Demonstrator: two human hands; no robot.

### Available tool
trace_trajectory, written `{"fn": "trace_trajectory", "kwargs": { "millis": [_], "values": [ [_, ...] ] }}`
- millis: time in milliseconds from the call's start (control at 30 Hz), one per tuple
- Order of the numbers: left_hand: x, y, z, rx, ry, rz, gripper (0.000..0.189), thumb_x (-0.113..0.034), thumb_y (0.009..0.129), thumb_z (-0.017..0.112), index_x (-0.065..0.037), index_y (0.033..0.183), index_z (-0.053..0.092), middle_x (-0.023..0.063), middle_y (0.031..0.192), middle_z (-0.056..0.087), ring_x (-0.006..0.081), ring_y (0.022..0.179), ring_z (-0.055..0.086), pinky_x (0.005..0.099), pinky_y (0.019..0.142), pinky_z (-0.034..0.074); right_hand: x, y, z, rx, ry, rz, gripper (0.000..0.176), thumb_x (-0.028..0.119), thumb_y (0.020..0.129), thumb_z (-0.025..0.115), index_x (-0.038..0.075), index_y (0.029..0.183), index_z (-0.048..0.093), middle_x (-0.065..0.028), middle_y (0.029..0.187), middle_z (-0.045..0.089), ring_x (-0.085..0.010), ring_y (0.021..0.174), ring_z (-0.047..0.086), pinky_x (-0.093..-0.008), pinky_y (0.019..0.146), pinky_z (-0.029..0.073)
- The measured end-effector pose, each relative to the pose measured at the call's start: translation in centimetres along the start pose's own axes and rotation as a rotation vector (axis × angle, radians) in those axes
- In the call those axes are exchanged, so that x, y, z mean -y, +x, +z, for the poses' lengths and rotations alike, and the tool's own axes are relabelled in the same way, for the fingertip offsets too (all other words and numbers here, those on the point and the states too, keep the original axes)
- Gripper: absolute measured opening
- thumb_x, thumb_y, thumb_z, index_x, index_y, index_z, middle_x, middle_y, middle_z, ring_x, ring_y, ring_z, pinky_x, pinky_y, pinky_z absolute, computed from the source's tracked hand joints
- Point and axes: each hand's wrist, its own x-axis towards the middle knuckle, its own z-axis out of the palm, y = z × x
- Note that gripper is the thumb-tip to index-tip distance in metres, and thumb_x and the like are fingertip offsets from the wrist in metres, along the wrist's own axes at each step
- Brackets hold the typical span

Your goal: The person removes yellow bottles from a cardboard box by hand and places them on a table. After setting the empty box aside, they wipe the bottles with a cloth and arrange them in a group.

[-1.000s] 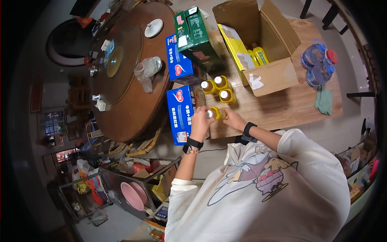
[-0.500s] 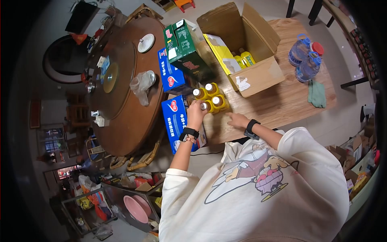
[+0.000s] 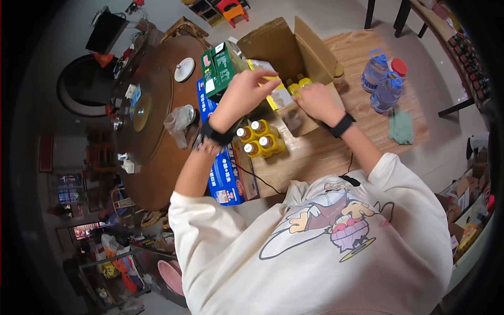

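Several yellow bottles with white caps (image 3: 261, 139) stand grouped on the wooden table (image 3: 310, 163). Above and beyond them, my left hand (image 3: 247, 94) is raised with its fingers apart, near the green box (image 3: 220, 68) and the open cardboard box (image 3: 273, 42). At the near rim of that carton is my right hand (image 3: 320, 102), its fingers bent down by the yellow bottles (image 3: 298, 84) inside; the fingertips are partly hidden, so I cannot tell whether it holds one. Blue boxes (image 3: 224, 181) lie left of the grouped bottles.
Large clear water bottles (image 3: 386, 94), a red-lidded jar (image 3: 399, 66) and a green cloth (image 3: 401, 127) are at the table's right. A round brown table (image 3: 157, 173) with a plate (image 3: 184, 69) and a plastic bag (image 3: 177, 126) stands on the left.
My left hand has left the grouped bottles and moved up towards the boxes. My right hand has moved from the tabletop to the carton's rim. The view has shifted slightly.
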Motion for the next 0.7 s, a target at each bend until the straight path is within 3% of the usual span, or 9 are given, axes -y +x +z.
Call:
{"fn": "trace_trajectory", "kwargs": {
  "millis": [33, 67, 133, 200, 267, 333, 433, 467, 700],
  "values": [
    [0.3, 2.3, 0.9, 0.059, 0.011, 0.018, 0.03, -0.025, 0.085, 0.061, 0.0, 0.1, 0.067, 0.0183, 0.081, 0.068, 0.0254, 0.071, 0.068, 0.0334, 0.066, 0.053, -0.8, -0.3, 1.0, 0.063, 0.031, -0.04, 0.03, 0.03, 0.088, 0.051, 0.007, 0.075, 0.066, -0.0124, 0.077, 0.066, -0.0283, 0.074, 0.062, -0.0435, 0.074, 0.042],
    [1.0, 4.5, 2.1, 0.114, 0.025, 0.04, 0.03, -0.026, 0.085, 0.06, -0.001, 0.099, 0.068, 0.0191, 0.082, 0.068, 0.0281, 0.074, 0.068, 0.0356, 0.068, 0.053, -0.7, -0.1, 1.2, -0.115, 0.145, -0.076, 0.03, 0.027, 0.085, 0.055, 0.007, 0.065, 0.064, -0.0103, 0.069, 0.063, -0.0283, 0.069, 0.059, -0.0435, 0.072, 0.04],
    [2.2, 8.1, 4.9, 0.219, 0.315, 0.073, 0.026, -0.023, 0.084, 0.06, -0.003, 0.097, 0.07, 0.019, 0.085, 0.069, 0.0313, 0.078, 0.068, 0.0383, 0.072, 0.054, -1.1, -1.2, 3.1, -0.307, 0.074, -0.111, 0.027, 0.026, 0.081, 0.06, 0.008, 0.061, 0.062, -0.0065, 0.061, 0.059, -0.0264, 0.063, 0.056, -0.0424, 0.069, 0.039],
    [7.2, 11.9, 9.6, 0.288, 0.491, 0.028, 0.022, -0.02, 0.079, 0.059, -0.006, 0.092, 0.071, 0.0219, 0.088, 0.067, 0.0384, 0.084, 0.065, 0.0432, 0.075, 0.053, -0.8, -2.6, 3.2, -0.436, 0.037, -0.125, 0.023, 0.022, 0.077, 0.062, 0.01, 0.058, 0.059, -0.0055, 0.055, 0.052, -0.0245, 0.059, 0.053, -0.0398, 0.065, 0.039],
    [10.2, 14.8, 13.1, 0.423, 0.633, -0.123, 0.022, -0.016, 0.077, 0.059, -0.006, 0.091, 0.072, 0.0219, 0.09, 0.067, 0.0374, 0.089, 0.066, 0.0426, 0.077, 0.053, -0.2, -2.9, 3.5, -0.499, 0.16, -0.093, 0.024, 0.021, 0.075, 0.062, 0.011, 0.054, 0.054, -0.0055, 0.054, 0.051, -0.0227, 0.057, 0.053, -0.0373, 0.062, 0.038],
    [12.6, 17.1, 15.6, 0.372, 0.62, -0.247, 0.024, -0.017, 0.076, 0.06, -0.003, 0.093, 0.071, 0.0219, 0.094, 0.067, 0.0364, 0.093, 0.066, 0.0424, 0.08, 0.054, 0.1, -2.7, 3.7, -0.512, 0.148, -0.058, 0.024, 0.019, 0.073, 0.062, 0.012, 0.053, 0.052, -0.0055, 0.054, 0.051, -0.0221, 0.055, 0.052, -0.0368, 0.061, 0.037],
    [15.5, 21.2, 19.0, 0.211, 0.405, -0.619, 0.03, -0.023, 0.077, 0.063, 0.0, 0.096, 0.07, 0.021, 0.098, 0.068, 0.0342, 0.096, 0.066, 0.041, 0.08, 0.054, -0.4, -2.3, 4.5, -0.522, 0.161, -0.084, 0.023, 0.018, 0.07, 0.063, 0.012, 0.052, 0.05, -0.0049, 0.054, 0.049, -0.0211, 0.054, 0.051, -0.0364, 0.057, 0.037],
    [16.3, 21.4, 20.0, 0.169, 0.368, -0.672, 0.028, -0.024, 0.078, 0.064, -0.003, 0.096, 0.071, 0.0174, 0.097, 0.069, 0.0279, 0.093, 0.068, 0.0388, 0.078, 0.055, -0.6, -2.2, 4.7, -0.527, 0.165, -0.094, 0.023, 0.018, 0.069, 0.063, 0.013, 0.052, 0.05, -0.0047, 0.054, 0.049, -0.0208, 0.054, 0.051, -0.036, 0.056, 0.036],
    [25.4, 22.4, 24.9, 0.681, 0.388, -0.487, 0.024, -0.026, 0.082, 0.06, -0.007, 0.095, 0.069, 0.0124, 0.091, 0.067, 0.0249, 0.087, 0.066, 0.0372, 0.074, 0.053, -1.7, -1.7, 5.5, -0.59, 0.281, -0.15, 0.017, 0.018, 0.068, 0.064, 0.014, 0.057, 0.051, 0.0, 0.059, 0.046, -0.0174, 0.057, 0.049, -0.0316, 0.054, 0.036]
  ]
}}
